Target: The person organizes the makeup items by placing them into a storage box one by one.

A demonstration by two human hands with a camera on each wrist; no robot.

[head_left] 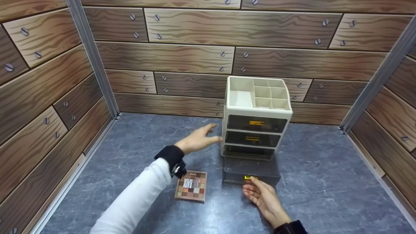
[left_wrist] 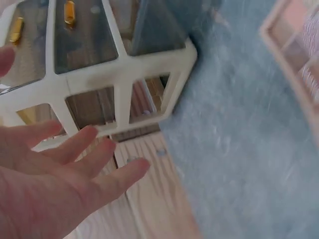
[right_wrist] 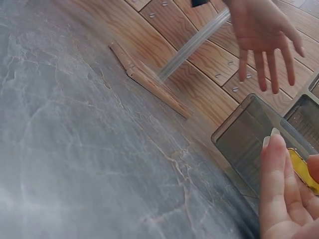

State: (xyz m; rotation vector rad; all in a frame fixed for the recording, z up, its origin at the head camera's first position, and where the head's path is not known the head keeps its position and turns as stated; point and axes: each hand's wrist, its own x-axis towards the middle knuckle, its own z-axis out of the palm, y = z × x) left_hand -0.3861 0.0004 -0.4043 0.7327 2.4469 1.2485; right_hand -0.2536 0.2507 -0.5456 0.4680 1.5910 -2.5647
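A cream three-drawer organizer (head_left: 258,112) stands at the back middle of the grey table. Its smoky bottom drawer (head_left: 250,169) is pulled far out toward me. My right hand (head_left: 253,185) is at the drawer's front, thumb and forefinger pinching the gold handle (head_left: 250,177); the right wrist view shows the handle (right_wrist: 301,167) between my fingertips (right_wrist: 274,149). My left hand (head_left: 209,136) is open with its fingers spread, fingertips at the organizer's left side (left_wrist: 124,69). An eyeshadow palette (head_left: 191,186) lies flat beside my left wrist.
Wood-patterned walls (head_left: 48,97) close the table in on the left, back and right. The organizer's two upper drawers (head_left: 255,125) are closed. Its top compartments (head_left: 271,96) hold nothing I can see. Bare grey tabletop (head_left: 325,182) lies to the right.
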